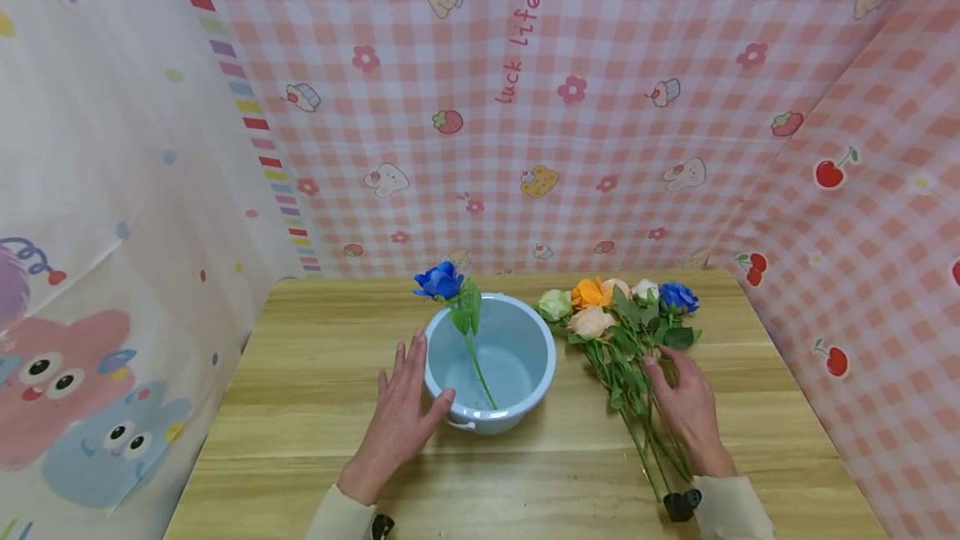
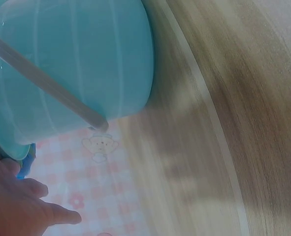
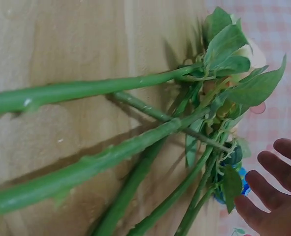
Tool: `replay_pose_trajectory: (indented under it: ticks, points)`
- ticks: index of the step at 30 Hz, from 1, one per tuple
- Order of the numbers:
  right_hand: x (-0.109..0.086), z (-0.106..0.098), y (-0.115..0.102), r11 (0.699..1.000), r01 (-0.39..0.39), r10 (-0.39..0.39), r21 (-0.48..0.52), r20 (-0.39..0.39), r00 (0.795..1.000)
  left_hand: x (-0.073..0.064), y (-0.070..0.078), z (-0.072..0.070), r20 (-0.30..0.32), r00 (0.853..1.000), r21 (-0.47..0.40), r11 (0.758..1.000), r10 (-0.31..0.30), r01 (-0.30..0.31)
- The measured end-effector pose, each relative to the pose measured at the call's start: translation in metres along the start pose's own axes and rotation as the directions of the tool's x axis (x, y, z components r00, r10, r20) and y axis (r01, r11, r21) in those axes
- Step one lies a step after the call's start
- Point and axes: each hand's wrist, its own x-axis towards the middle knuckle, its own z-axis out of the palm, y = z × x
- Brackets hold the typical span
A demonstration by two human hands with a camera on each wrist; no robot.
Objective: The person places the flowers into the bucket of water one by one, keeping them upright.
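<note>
A light blue bucket [image 1: 504, 421] stands upright on the table, with a single blue rose [image 1: 440, 280] leaning inside it. My left hand [image 1: 401, 407] is at the bucket's left side, fingers spread, thumb by the near rim. In the left wrist view, the bucket's wall and its grey handle [image 2: 47, 83] fill the upper left. To the right lies a pile of long-stemmed roses: pale green [image 1: 555, 304], orange [image 1: 590, 293], peach [image 1: 591, 322], white [image 1: 647, 290] and blue [image 1: 678, 297]. Beside their stems [image 3: 86, 169] is my right hand [image 3: 278, 196], fingers loosely extended, gripping nothing.
The wooden table [image 1: 315, 373] carries the bucket and flowers. Behind it hangs a pink checked cloth [image 1: 480, 165], with another on the right side [image 1: 885, 273]. A white patterned cloth [image 1: 150, 190] hangs at the left. Small dark wrist cameras [image 1: 681, 507] sit by the sleeves.
</note>
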Motion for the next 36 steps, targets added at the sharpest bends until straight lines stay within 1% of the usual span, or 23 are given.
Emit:
replay_pose_trajectory:
  ticks: [8,12,18,23,27,32,36]
  points:
    - [-0.001,0.0,0.008,0.997,-0.065,0.066,-0.045,0.03,0.997,0.0,0.001,-0.001,0.002,1.0,0.002,1.0,-0.003,0.003]
    - [0.0,0.002,0.012,0.996,-0.084,0.085,-0.041,0.046,0.995,0.001,-0.001,0.0,-0.006,1.0,0.008,1.0,0.004,-0.004]
    - [0.0,0.003,0.018,0.991,-0.123,0.127,-0.051,0.096,0.987,0.001,0.0,0.0,-0.008,1.0,0.003,1.0,0.006,-0.006]
    - [0.002,0.002,0.019,0.992,-0.112,0.119,-0.066,0.12,0.986,0.001,-0.001,0.0,-0.019,1.0,0.001,1.0,0.016,-0.016]
    - [0.004,0.002,0.02,0.992,-0.096,0.105,-0.078,0.122,0.987,0.001,0.0,0.001,-0.009,1.0,0.005,1.0,0.001,-0.001]
    - [0.007,0.003,0.021,0.991,-0.11,0.12,-0.079,0.132,0.984,0.001,0.001,0.0,0.011,1.0,0.015,1.0,-0.024,0.024]
    - [0.01,0.004,0.024,0.99,-0.126,0.135,-0.068,0.151,0.979,0.0,0.002,0.0,0.01,1.0,0.014,1.0,-0.02,0.02]
